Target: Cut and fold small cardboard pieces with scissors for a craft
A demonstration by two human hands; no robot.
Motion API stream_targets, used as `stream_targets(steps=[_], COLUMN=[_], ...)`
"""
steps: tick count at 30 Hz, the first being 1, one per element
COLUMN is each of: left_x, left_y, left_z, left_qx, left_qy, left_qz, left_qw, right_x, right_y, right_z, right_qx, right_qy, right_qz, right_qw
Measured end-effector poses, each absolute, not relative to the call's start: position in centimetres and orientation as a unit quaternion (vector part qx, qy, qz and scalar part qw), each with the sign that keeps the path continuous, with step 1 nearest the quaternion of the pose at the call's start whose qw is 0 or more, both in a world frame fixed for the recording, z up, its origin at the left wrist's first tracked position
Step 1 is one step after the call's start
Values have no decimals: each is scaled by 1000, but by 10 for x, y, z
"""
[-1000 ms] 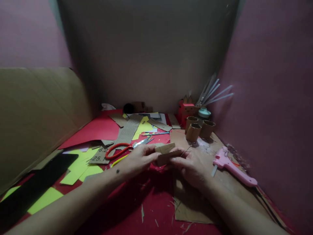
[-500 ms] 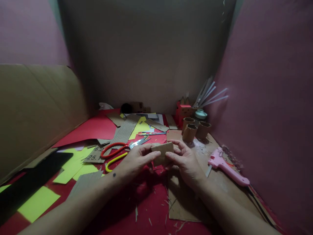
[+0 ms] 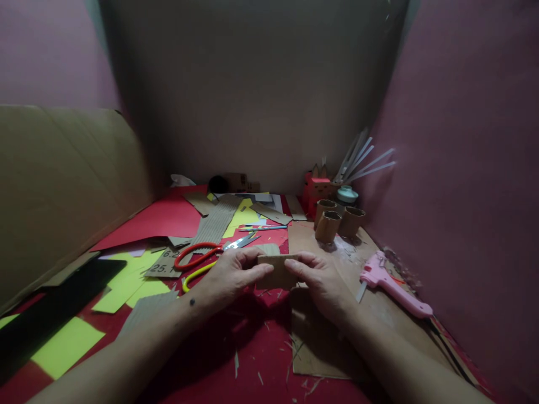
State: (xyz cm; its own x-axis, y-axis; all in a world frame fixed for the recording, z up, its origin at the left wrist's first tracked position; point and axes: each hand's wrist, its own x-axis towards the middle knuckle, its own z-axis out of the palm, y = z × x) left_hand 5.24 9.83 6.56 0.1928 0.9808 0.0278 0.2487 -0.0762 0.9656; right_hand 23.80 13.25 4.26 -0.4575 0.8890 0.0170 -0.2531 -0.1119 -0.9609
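Between my two hands is a small brown piece of cardboard (image 3: 275, 273), held over the red table surface. My left hand (image 3: 236, 275) pinches its left edge, thumb on the near face. At its right edge my right hand (image 3: 318, 278) grips it the same way; the fingers behind are partly hidden. Just left of my left hand lie scissors (image 3: 200, 255) with one red and one yellow handle, blades apart. Under my right forearm rests a flat cardboard sheet (image 3: 314, 348), with thin scraps near its edge.
Three cardboard tubes (image 3: 328, 227) stand at the back right. A pink glue gun (image 3: 389, 286) lies on the cardboard at right, its cord trailing toward me. Yellow paper pieces (image 3: 67, 348) and a long black object (image 3: 63, 308) lie at left. Glue sticks (image 3: 370, 160) fan out behind.
The cardboard piece has tilted and dropped slightly, and its top edge now lies more level. Both hands keep their hold; the right fingers have drawn in closer around the edge.
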Motion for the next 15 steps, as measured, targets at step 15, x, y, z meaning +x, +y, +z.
stream_targets(steps=[15], left_x=[60], left_y=[94], left_z=[71], left_qx=[622], left_qy=[500], left_qz=[371], left_qw=[474], right_x=[234], right_y=[134], right_z=[33], right_qx=[-275], right_qy=[-426], right_qz=[738], right_qw=[445])
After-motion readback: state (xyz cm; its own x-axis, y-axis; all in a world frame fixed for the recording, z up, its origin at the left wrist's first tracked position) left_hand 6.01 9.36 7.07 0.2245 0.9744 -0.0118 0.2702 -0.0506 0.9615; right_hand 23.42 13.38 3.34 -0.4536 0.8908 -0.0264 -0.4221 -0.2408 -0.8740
